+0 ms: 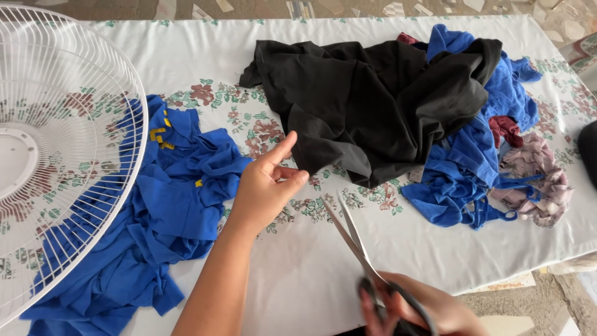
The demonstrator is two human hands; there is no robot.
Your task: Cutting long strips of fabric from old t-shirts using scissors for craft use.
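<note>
1. My left hand (264, 190) is at the frame's centre, fingers released, thumb up, fingertips at the lower edge of the black garment (373, 102).
2. My right hand (429, 308), bottom centre-right, grasps the scissors (354, 239) by the handles; the blades are slightly parted, pointing up-left over the floral tabletop (311, 274).
3. A blue garment (168, 218) lies left of my left hand, partly behind a white fan grille (124, 112).
4. Blue, dark red and pinkish cloth pieces (497, 168) are heaped at right.

Bare left forearm (214, 286), no sleeve, both hands bare, no rings
</note>
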